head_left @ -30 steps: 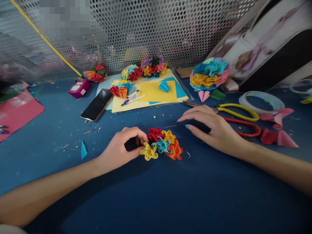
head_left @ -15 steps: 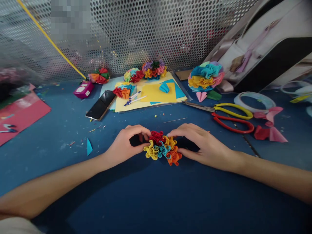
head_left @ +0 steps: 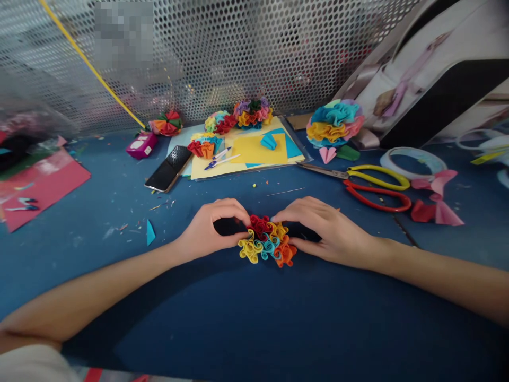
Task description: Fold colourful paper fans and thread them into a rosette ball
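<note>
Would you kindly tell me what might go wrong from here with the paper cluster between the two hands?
The curled edges of the paper cluster might crumple if the left hand and right hand, touching it from opposite sides, pressed too hard. The thin needle-like piece lying on the table just beyond it could prick a hand reaching that way.

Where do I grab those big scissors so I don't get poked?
Probably by the red loop and yellow loop, coming from the near side. The scissors lie flat with both loops rightward and the pointed blades leftward; the tape roll crowds the far side.
</note>
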Available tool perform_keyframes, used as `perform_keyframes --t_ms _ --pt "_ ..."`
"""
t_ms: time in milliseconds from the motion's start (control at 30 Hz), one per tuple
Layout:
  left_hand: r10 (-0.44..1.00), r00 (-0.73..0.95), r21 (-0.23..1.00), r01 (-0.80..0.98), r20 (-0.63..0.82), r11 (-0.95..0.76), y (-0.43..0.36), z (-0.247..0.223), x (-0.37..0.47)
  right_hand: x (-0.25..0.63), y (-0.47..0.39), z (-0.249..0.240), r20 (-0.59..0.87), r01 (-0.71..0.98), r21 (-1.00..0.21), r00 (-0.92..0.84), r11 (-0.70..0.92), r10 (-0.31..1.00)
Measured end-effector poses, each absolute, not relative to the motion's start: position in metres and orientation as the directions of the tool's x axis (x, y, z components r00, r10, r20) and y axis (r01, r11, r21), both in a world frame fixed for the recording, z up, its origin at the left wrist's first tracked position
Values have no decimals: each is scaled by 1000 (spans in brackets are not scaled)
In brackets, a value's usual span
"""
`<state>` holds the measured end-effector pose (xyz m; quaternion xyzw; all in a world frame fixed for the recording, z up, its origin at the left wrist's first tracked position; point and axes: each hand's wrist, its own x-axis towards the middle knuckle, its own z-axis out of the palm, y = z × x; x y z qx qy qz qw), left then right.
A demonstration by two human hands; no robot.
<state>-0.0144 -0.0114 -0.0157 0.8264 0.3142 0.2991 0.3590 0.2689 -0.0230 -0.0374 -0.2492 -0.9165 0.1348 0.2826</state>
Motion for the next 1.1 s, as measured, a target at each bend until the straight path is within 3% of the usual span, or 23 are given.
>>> perform_keyframes --t_ms 767,933,1100 --pt "721 624 774 281 302 -567 -20 -14 -13 270 -24 -38 512 359 -285 -727 889 458" --pt "617 662 551 351 426 -757 -26 6 -11 265 -24 -20 598 410 -302 -622 861 505" --pt "566 727 284 490 388 -824 -36 21 -10 246 -34 8 585 387 -372 -608 844 537"
